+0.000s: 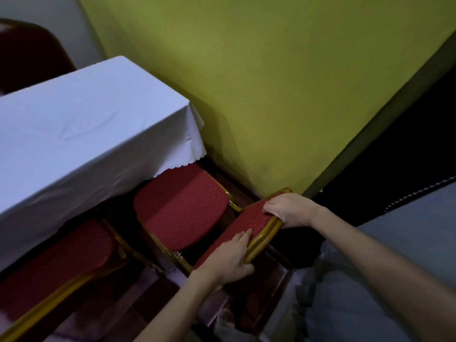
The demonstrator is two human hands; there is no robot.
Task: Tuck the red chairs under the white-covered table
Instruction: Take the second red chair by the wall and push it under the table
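Note:
A red chair (181, 206) with a gold frame stands at the right end of the white-covered table (81, 124), next to the green wall. Its seat reaches partly under the cloth's scalloped edge. My left hand (230, 259) grips the lower end of the chair's backrest (244, 224). My right hand (290, 209) holds the backrest's upper end by the gold rail. A second red chair (56, 262) sits to the left, its seat partly under the tablecloth.
A green wall (271, 82) runs close along the right of the chair. Another dark red chair back (29, 53) shows behind the table at the top left. A dark opening lies at the right, and my light trouser leg (345, 304) is at the bottom right.

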